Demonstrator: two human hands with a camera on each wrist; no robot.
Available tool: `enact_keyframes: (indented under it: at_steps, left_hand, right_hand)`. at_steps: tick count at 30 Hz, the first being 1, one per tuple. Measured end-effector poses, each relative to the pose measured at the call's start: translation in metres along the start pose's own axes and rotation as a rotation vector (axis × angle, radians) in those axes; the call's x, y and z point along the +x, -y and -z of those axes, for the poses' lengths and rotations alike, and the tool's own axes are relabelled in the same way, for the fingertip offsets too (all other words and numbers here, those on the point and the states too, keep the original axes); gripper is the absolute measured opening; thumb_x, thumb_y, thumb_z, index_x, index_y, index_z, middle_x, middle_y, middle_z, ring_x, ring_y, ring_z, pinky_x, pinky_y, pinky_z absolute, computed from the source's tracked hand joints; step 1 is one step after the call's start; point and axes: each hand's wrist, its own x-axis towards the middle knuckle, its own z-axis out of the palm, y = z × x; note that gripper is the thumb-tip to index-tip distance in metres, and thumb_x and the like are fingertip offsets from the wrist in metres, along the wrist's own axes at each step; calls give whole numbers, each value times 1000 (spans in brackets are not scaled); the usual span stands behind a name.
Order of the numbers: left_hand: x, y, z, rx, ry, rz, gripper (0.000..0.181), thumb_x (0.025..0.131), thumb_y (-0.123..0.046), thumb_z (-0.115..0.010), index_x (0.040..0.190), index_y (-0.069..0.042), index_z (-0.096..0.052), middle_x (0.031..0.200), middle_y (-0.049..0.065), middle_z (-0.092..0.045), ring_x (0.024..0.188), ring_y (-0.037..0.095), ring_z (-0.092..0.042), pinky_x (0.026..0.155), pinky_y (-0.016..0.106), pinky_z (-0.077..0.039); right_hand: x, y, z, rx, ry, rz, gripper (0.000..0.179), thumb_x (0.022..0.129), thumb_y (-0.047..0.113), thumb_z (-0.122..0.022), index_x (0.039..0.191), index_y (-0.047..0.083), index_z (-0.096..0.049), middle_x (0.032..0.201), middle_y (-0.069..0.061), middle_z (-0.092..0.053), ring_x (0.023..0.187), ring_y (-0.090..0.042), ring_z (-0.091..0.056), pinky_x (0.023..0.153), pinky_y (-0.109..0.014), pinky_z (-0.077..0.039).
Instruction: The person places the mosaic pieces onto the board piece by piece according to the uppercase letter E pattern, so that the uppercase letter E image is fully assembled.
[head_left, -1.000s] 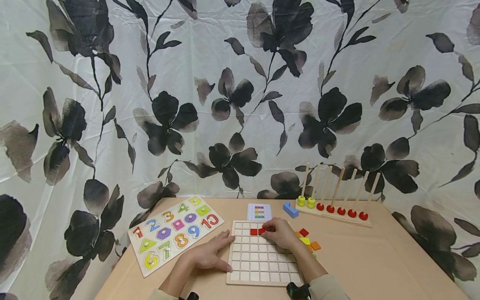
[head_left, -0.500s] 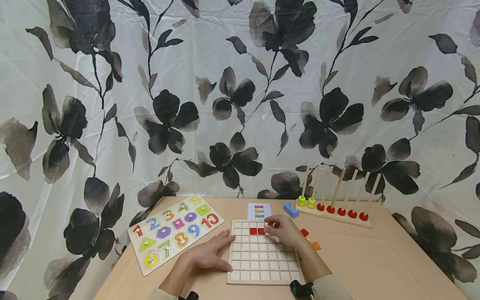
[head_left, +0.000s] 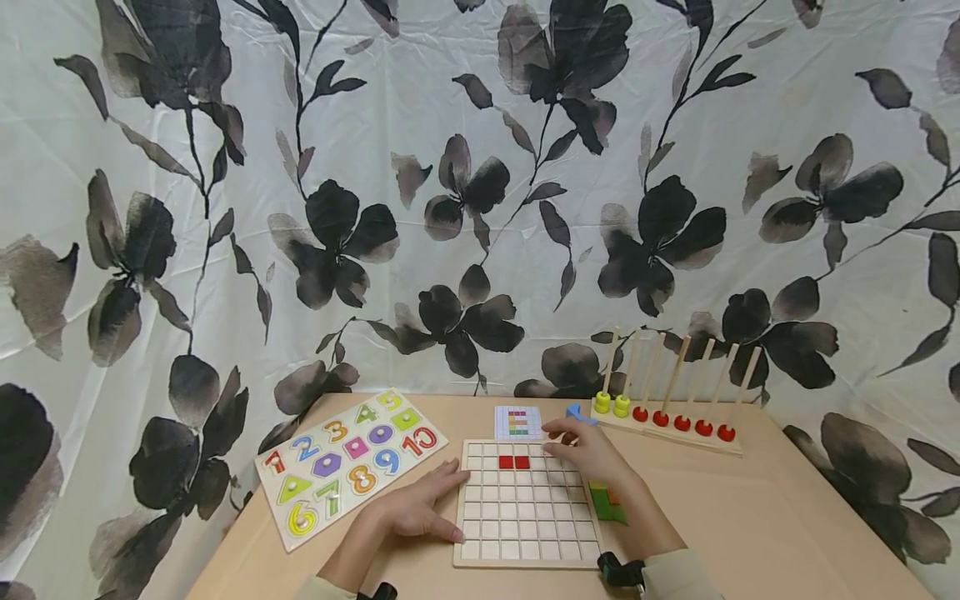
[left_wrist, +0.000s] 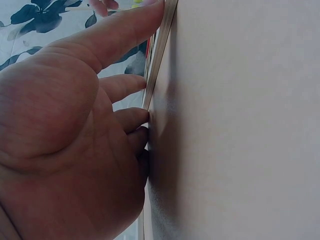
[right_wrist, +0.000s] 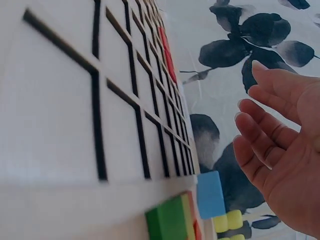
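Note:
A wooden grid board [head_left: 528,506] lies on the table with two red square tiles [head_left: 513,462] side by side in its second row. My left hand [head_left: 417,503] rests at the board's left edge, thumb and fingertips against the rim; the left wrist view shows its spread fingers [left_wrist: 125,35] along that wooden edge. Above the board's upper right corner is my right hand [head_left: 588,454], its fingers loosely bent with nothing between them in the right wrist view. Green tiles [head_left: 606,503] lie beside the board's right edge, partly hidden under the right forearm.
A pattern card [head_left: 517,422] lies behind the board. To the left is a number puzzle board [head_left: 352,467]. A blue block [head_left: 577,414] and a peg stand [head_left: 667,426] with yellow and red beads stand at the back right. A floral cloth [head_left: 465,208] hangs behind the table.
My right hand has let go of the second red tile, which now sits beside the first, and has moved right and up off the grid. The left hand has stayed put.

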Motion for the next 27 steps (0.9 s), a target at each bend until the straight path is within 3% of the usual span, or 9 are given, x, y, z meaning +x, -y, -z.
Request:
enact_keyframes:
  at_steps: [9,14,22,27]
  left_hand:
    - [0,0,-1,5,0,-14,97,82,-37,-87,161,-11,-37,173,22,-15,161,43,-9,127,67,-10]
    - [1,0,-1,9,0,-19,97,82,-37,-86,161,-10,-37,173,22,-16,161,43,-9,127,67,-10]
    - [0,0,0,26,-6,-28,97,82,-38,-86,161,-8,-37,173,23,-16,161,43,-10,127,67,-11]
    - [0,0,0,19,-7,-24,97,82,-38,-86,161,-9,-37,173,23,-16,161,43,-10,127,67,-11]
  right_hand:
    - [-12,-10,21,-20,-39,-24,36,96,24,-75,130,13,-71,125,-14,-71,98,-20,-59,73,-23,-55]
    - [-18,-16,31,-12,-59,-55,38,97,25,-75,132,11,-70,116,-10,-71,98,-22,-58,70,-23,-56]
    - [-19,-22,40,15,-72,-98,34,97,22,-74,129,10,-70,108,-7,-69,95,-24,-59,69,-41,-62]
    - [-20,-24,41,30,-81,-136,37,97,21,-73,132,8,-69,113,-10,-69,96,-24,-59,71,-43,-63]
